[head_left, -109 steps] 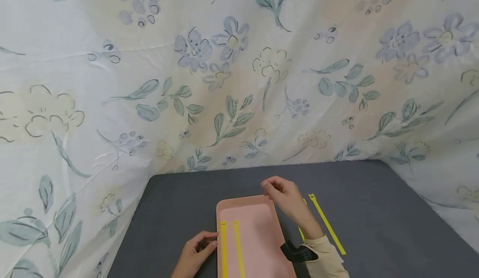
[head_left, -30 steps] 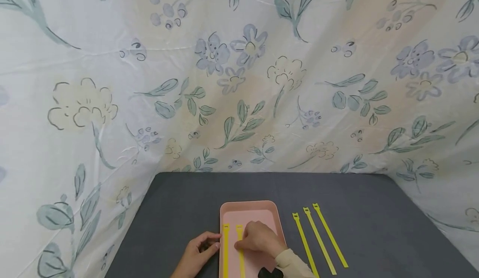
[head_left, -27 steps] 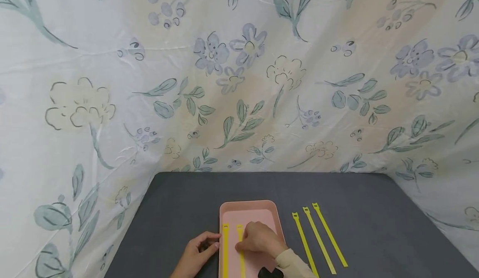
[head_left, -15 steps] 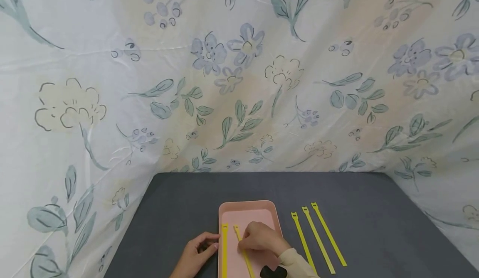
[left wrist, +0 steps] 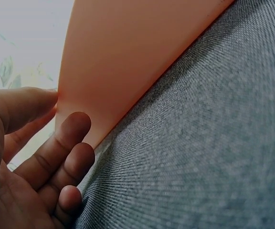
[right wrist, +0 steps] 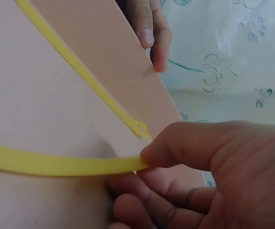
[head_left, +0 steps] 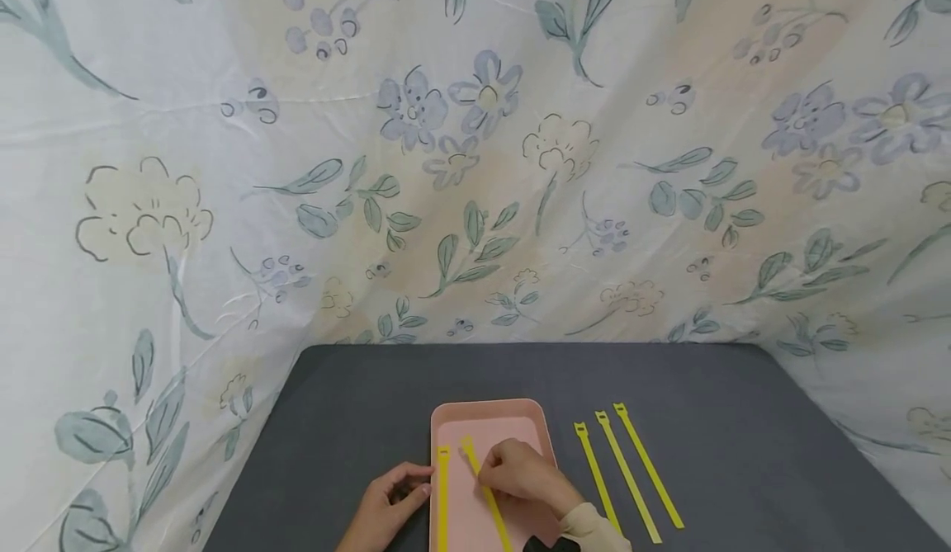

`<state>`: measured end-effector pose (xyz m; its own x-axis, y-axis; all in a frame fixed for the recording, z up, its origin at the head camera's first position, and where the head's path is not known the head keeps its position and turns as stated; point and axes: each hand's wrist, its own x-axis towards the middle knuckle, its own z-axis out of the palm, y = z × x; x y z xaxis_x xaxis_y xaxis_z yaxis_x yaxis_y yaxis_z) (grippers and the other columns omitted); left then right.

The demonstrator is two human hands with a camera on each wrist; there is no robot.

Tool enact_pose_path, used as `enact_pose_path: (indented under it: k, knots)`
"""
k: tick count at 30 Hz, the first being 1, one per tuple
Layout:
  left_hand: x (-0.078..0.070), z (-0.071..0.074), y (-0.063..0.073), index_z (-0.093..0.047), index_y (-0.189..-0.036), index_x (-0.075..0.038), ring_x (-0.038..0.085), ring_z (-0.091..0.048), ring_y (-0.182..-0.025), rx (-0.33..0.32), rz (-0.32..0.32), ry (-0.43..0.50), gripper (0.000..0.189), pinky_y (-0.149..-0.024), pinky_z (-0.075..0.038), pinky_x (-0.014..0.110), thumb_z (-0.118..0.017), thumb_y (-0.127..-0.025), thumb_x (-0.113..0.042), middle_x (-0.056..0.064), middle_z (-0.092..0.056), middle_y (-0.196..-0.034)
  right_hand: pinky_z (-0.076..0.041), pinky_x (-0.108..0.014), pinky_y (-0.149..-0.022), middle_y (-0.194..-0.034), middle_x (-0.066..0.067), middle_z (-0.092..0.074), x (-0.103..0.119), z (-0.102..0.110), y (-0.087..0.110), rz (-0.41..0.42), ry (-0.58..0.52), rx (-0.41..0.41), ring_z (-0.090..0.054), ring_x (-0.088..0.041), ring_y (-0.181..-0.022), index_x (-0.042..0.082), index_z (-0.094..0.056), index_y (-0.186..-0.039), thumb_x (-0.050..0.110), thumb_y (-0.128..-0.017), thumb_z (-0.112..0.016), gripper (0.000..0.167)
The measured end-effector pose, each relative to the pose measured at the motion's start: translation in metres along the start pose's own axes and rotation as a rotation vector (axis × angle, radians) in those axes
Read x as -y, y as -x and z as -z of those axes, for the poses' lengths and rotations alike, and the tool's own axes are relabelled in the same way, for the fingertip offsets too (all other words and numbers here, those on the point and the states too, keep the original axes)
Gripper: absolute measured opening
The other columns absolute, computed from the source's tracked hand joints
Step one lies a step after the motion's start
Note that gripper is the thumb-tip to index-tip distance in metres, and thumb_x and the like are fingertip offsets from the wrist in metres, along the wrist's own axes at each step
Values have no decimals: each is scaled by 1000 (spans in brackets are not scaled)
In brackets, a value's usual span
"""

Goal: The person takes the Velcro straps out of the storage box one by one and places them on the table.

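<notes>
My right hand pinches a slim yellow cable strap between thumb and index finger, over the pink tray. That strap slants, its slotted head end towards the back; in the right wrist view the strap bends slightly above the tray floor. Along the tray's left side lies a second yellow strap, straight and flat. My left hand touches the tray's left outer wall with its fingertips, the other fingers loosely bent. In the left wrist view the tray wall stands beside those fingers.
Right of the tray, three more yellow straps lie slanted side by side on the dark grey table: a left one, a middle one and a right one. A floral curtain hangs behind and beside the table.
My right hand has come from the tray's back right corner to the second strap, pinched it and turned it from straight to slanted. My left hand has stayed at the tray's side.
</notes>
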<state>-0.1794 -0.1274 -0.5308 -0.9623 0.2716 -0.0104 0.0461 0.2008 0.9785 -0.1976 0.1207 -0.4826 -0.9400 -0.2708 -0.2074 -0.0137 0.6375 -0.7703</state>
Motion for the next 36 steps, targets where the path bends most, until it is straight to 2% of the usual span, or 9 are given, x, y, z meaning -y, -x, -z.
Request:
enact_pose_path:
  k: [6,12,17,25,30,36]
  knots:
    - [0,1,1,-69,-122,-2,2,-63,-81,5,9,-11,33,-67,-46,22,-69,-97,-23,14,-73,-103,-41,-25,-51,-65,2,-59,-7,3,-1,38,-184,14,-51,-10,-55,8,-70,-83,16,-88,-69,9]
    - [-1,1,0,-68,-123,-2,4,-63,-78,8,12,-3,34,-65,-47,23,-69,-97,-23,16,-73,-102,-48,-26,-56,-73,-3,-67,-4,19,-1,128,-333,-7,-58,-10,-58,-2,-70,-95,16,-95,-66,18]
    - [-1,0,0,-69,-123,-3,4,-62,-77,-2,15,-18,33,-65,-46,23,-69,-97,-24,14,-73,-101,-53,-29,-63,-79,2,-70,2,32,3,172,-371,-40,-62,-11,-70,-6,-71,-105,18,-99,-65,25]
    - [1,0,0,-69,-123,-3,3,-62,-78,-6,6,-7,32,-66,-46,22,-69,-97,-22,15,-73,-101,-54,-31,-71,-88,2,-68,12,45,10,117,-459,-148,-63,-17,-83,0,-71,-107,27,-97,-68,29]
    - [0,0,0,-68,-124,-2,3,-62,-80,7,8,3,33,-67,-47,22,-69,-97,-22,16,-73,-104,-55,-31,-71,-95,-4,-74,17,52,14,116,-478,-168,-65,-16,-85,0,-70,-109,30,-97,-68,32]
    - [0,0,2,-68,-123,-2,4,-63,-80,7,-3,-19,34,-67,-47,23,-69,-97,-23,13,-73,-102,-53,-31,-72,-87,0,-70,21,63,18,104,-486,-202,-63,-17,-82,1,-68,-112,30,-99,-67,32]
